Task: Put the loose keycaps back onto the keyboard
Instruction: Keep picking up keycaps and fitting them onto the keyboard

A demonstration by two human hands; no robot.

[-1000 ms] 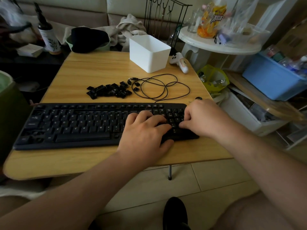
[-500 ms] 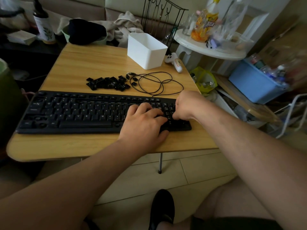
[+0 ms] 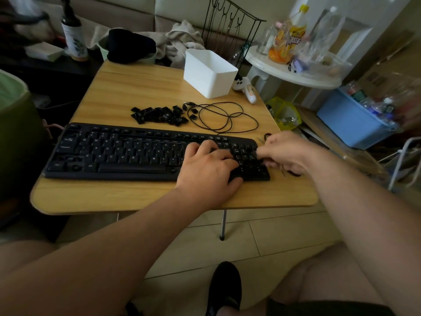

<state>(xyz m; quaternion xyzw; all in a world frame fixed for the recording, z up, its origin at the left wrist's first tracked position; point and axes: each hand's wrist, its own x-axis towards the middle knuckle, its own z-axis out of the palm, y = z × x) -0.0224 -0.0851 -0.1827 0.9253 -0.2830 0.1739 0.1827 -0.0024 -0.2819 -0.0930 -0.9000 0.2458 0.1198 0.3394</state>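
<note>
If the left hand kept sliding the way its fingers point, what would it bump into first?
Probably the right hand, just past the left hand over the keyboard's number pad; depth is unclear.

1. The table [image 3: 141, 87] has a light wood-grain top with a smooth, faintly sheened finish.
2. The keyboard [image 3: 127, 153] looks like matt black plastic.
3. The loose keycaps [image 3: 159, 115] are black plastic, slightly glossy.
4. The white bin [image 3: 209, 76] is smooth matt plastic.
5. The cable [image 3: 227, 119] is thin, black and rubbery-looking.
6. The table leg [image 3: 223, 224] is bare metal.
7. The floor [image 3: 284, 229] is pale, smooth tile.
</note>
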